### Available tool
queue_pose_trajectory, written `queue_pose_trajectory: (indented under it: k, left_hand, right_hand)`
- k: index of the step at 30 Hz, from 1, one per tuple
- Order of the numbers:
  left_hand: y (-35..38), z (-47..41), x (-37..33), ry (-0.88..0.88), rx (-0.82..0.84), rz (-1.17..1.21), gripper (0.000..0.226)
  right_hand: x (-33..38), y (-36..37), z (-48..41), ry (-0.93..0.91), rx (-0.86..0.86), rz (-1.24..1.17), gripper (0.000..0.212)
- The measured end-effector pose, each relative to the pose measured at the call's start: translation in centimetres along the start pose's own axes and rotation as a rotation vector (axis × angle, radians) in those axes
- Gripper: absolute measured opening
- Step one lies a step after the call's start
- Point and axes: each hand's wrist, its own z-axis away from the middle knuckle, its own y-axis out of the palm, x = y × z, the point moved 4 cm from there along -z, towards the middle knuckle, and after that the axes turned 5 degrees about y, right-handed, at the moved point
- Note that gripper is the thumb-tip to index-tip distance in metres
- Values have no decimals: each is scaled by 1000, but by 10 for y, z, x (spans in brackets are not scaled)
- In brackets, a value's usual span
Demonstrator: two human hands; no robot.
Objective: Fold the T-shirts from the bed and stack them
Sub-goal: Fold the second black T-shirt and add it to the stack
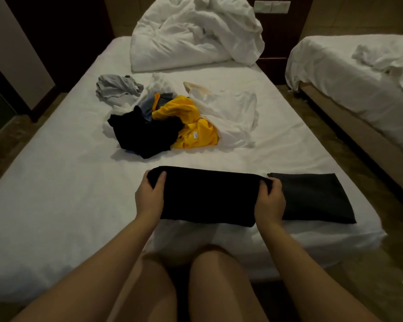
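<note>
A black T-shirt [207, 196], folded into a wide band, lies across the near part of the white bed [56, 194]. My left hand [150, 194] grips its left end, fingers curled over the far edge. My right hand [271, 201] grips its right end the same way. Just to the right lies a folded dark grey T-shirt [316, 198], flat on the sheet, partly under the black one's right end. Farther up the bed sits a loose pile: a black garment [144, 135], a yellow one [191, 122], a white one [230, 112] and a grey one [116, 88].
A crumpled white duvet [196, 33] fills the head of the bed. A second bed [358, 84] stands to the right across a narrow strip of floor [323, 126]. My bare knees [184, 287] are at the bed's near edge.
</note>
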Motion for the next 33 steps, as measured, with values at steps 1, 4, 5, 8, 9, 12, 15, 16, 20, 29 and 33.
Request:
queue_pose_trajectory:
  k: [1, 4, 5, 8, 9, 12, 15, 16, 20, 29, 33]
  left_hand:
    - [8, -11, 4, -2, -5, -27, 29]
    - [30, -41, 27, -61, -8, -98, 35]
    - [37, -50, 37, -89, -5, -125, 35]
    - [51, -67, 70, -191, 16, -204, 37]
    - [55, -70, 81, -224, 25, -231, 38]
    - [64, -79, 97, -248, 40, -308, 39]
    - [65, -82, 100, -244, -12, -329, 36]
    - [65, -81, 100, -246, -24, -322, 37]
    - [60, -78, 93, -253, -32, -273, 39]
    - [43, -16, 83, -214, 317, -262, 75]
    - [42, -18, 56, -174, 435, -73, 71]
  right_hand:
    - [-4, 9, -12, 27, -11, 16, 15]
    - [-23, 36, -43, 128, 2, 107, 21]
    - [-32, 42, -52, 154, 15, 138, 22]
    - [-55, 57, -73, 194, 57, 229, 22]
    - [-62, 61, -79, 206, 64, 257, 22]
    - [-79, 70, -89, 221, 78, 339, 24]
    - [-87, 75, -93, 234, 61, 387, 27]
    - [-87, 76, -93, 245, 60, 391, 27]
    - [-81, 71, -88, 294, 51, 338, 30]
    - [-69, 69, -22, 258, 346, 298, 61]
    - [-58, 60, -31, 260, 382, 158, 44]
